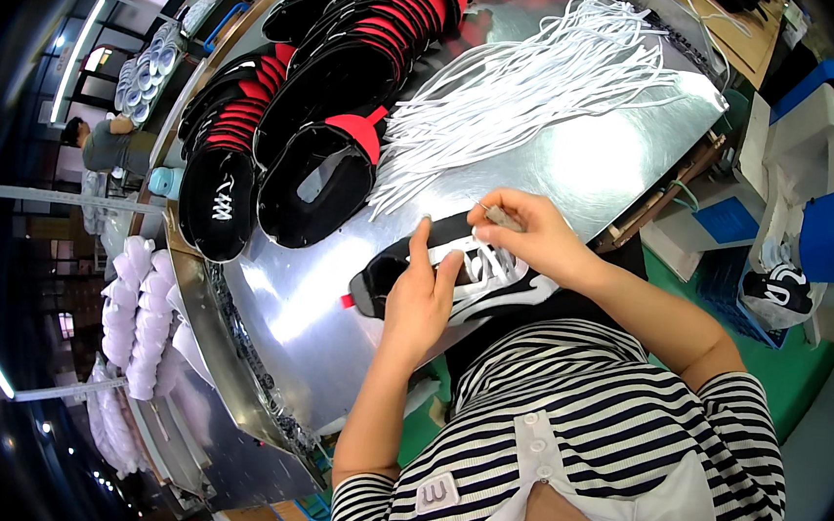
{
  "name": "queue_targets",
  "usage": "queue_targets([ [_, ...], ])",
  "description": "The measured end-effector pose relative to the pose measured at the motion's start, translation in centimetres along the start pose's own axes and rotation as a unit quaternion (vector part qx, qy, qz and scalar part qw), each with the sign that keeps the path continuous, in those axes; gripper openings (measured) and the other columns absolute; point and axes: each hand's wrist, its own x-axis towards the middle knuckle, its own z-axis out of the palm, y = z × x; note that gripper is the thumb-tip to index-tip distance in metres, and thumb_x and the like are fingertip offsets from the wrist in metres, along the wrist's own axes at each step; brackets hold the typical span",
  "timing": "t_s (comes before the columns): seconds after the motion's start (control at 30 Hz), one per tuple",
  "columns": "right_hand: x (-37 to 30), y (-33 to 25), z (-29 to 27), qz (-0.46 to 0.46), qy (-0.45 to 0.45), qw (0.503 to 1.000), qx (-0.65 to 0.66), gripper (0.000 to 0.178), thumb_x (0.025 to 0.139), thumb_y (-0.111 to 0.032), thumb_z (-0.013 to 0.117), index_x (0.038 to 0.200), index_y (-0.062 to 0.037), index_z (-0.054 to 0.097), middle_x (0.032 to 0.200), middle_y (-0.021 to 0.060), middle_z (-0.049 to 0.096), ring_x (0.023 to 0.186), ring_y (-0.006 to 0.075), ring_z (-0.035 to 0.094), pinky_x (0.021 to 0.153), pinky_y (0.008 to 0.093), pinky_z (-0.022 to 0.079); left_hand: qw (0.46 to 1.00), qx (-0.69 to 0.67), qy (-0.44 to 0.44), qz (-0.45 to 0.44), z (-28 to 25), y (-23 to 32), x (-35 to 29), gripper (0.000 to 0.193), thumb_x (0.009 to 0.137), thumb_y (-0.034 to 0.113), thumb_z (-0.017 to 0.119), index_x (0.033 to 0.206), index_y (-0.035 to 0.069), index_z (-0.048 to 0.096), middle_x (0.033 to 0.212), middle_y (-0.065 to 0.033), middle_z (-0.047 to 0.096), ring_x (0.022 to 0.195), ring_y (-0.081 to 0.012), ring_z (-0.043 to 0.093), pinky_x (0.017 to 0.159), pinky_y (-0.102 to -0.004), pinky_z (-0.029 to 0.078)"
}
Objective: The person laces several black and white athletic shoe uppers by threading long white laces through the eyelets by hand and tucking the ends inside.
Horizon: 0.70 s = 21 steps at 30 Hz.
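In front of me a black shoe upper (492, 301) with white stripes lies at the near edge of the metal table, its red tab pointing left. White lace (475, 268) crosses its eyelet area. My left hand (420, 295) grips the upper near its opening, thumb on the lacing and index finger raised along the far side. Between the fingers of my right hand (537, 233) is a small hooked tool (504, 217) with a greyish handle and a thin metal tip. That hand is just above the far side of the lacing. My palms hide part of the upper.
Beyond my hands lies a pile of white laces (539, 84). Rows of black shoe uppers with red linings (325, 180) stand at the left of the metal table (311, 296). Boxes and a blue crate (728, 295) are at right. Another person (118, 144) is far left.
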Motion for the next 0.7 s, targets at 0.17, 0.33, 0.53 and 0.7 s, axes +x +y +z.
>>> queue_targets([
  [0.17, 1.2, 0.3, 0.7, 0.100, -0.035, 0.990, -0.095, 0.018, 0.086, -0.004, 0.065, 0.103, -0.0008, 0.064, 0.091, 0.0029, 0.065, 0.085, 0.0084, 0.060, 0.078, 0.0247, 0.049, 0.987, 0.053, 0.142, 0.045, 2.3, -1.9, 0.8, 0.050, 0.090, 0.045, 0.065, 0.123, 0.008, 0.061, 0.081, -0.0153, 0.069, 0.076, -0.0331, 0.062, 0.079, -0.0426, 0.047],
  [0.33, 1.3, 0.5, 0.6, 0.097, -0.043, 0.982, -0.155, 0.018, 0.089, -0.010, 0.063, 0.105, 0.0000, 0.062, 0.092, 0.0066, 0.067, 0.086, 0.0120, 0.063, 0.078, 0.0272, 0.050, 0.975, 0.039, 0.200, 0.085, 3.4, -2.0, 1.1, 0.044, 0.079, 0.042, 0.077, 0.107, 0.009, 0.068, 0.082, -0.0119, 0.069, 0.073, -0.0280, 0.059, 0.079, -0.0374, 0.042],
  [0.53, -1.1, -1.4, -0.3, 0.019, -0.029, 0.960, -0.277, 0.027, 0.095, -0.019, 0.059, 0.114, -0.0006, 0.055, 0.096, 0.0143, 0.068, 0.087, 0.0259, 0.067, 0.079, 0.0343, 0.051, 0.967, 0.040, 0.223, 0.118, 3.6, -2.3, 1.0, 0.042, 0.074, 0.035, 0.081, 0.106, 0.011, 0.069, 0.084, -0.0071, 0.070, 0.070, -0.0250, 0.057, 0.078, -0.0356, 0.039],
  [0.7, -1.6, -2.3, -0.9, 0.025, -0.072, 0.928, -0.364, 0.024, 0.096, -0.020, 0.057, 0.110, -0.0016, 0.052, 0.090, 0.0139, 0.071, 0.079, 0.0288, 0.069, 0.071, 0.0367, 0.051, 0.975, 0.034, 0.203, 0.083, 3.3, -1.9, 0.7, 0.042, 0.073, 0.031, 0.081, 0.108, 0.011, 0.068, 0.091, -0.0070, 0.069, 0.079, -0.0256, 0.054, 0.082, -0.0365, 0.039],
])
